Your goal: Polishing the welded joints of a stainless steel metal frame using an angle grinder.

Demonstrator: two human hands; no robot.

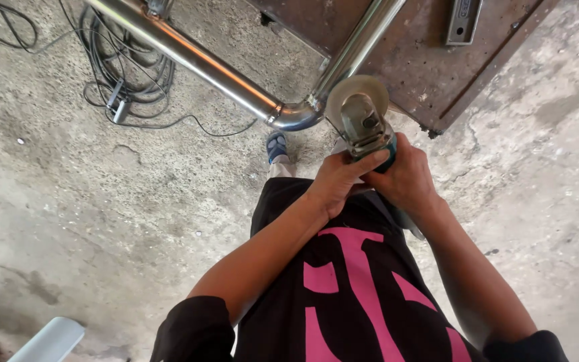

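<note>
Both my hands grip an angle grinder [364, 121] with a teal body and a round polishing disc. My left hand [340, 181] wraps the body from the left, and my right hand [403, 177] holds it from the right. The disc sits just right of the bent corner of a shiny steel pipe frame [289, 115], close to the elbow joint. One pipe runs up-left, another runs up toward the top edge.
A rusty metal plate [430, 67] lies under the frame at top right, with a small metal bracket [464, 20] on it. Black cables [129, 74] coil on the concrete floor at top left. My blue shoe [276, 146] shows below the pipe. A pale pipe end [51, 342] lies bottom left.
</note>
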